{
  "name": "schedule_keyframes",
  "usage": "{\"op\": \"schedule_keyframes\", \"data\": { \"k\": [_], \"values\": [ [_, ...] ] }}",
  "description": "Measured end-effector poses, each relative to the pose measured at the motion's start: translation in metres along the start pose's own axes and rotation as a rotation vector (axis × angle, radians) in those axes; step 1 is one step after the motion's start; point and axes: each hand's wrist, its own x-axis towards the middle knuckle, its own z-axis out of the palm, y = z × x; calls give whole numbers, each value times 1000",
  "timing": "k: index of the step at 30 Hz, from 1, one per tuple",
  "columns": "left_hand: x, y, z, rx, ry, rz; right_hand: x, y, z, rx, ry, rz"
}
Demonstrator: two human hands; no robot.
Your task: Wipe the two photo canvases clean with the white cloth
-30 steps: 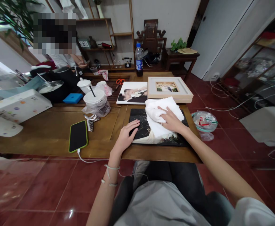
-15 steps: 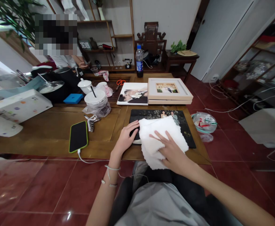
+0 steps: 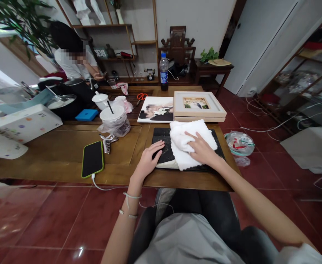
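A dark photo panel [image 3: 165, 146] lies flat near the front edge of the wooden table [image 3: 61, 154]. My left hand [image 3: 148, 159] rests open on the panel's near left corner, fingers flat. A white cloth [image 3: 185, 141] covers the middle of the panel. My right hand [image 3: 201, 148] presses down on the cloth with fingers spread. Just beyond the panel sit a light wooden picture frame [image 3: 198, 106] and an unframed photo print [image 3: 156, 110].
A phone in a green case [image 3: 92, 159] lies left of the panel, on a cable. A lidded cup in a plastic bag [image 3: 112, 119], teapot [image 3: 99, 99], scissors [image 3: 141, 96] and bottle [image 3: 163, 75] stand farther back. Another person [image 3: 72, 60] sits at the far left. A bin [image 3: 239, 143] stands right of the table.
My right hand drew the cloth toward me along the panel, then pushed it back away to the panel's middle. My left hand stayed on the corner.
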Motion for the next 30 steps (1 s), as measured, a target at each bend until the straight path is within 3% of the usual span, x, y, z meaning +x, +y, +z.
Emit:
{"op": "schedule_keyframes", "data": {
  "k": [5, 9, 17, 21, 25, 30],
  "values": [
    [0, 0, 0, 6, -6, -7, 28, -1, 7, -62, 46, 60],
    [0, 1, -1, 9, -5, -12, 26, -18, 12, -79, 56, 55],
    [1, -1, 1, 15, 6, -17, -37, -67, 11, 15, -8, -57],
    [0, -1, 2, 12, 15, -20, -61, -79, 2, 83, -49, -83],
    [0, -1, 1, 12, 13, -16, -64, -72, -3, 116, -41, -64],
    [0, 0, 1, 6, 9, -4, -41, -34, -1, 17, 24, 56]
  ]
}}
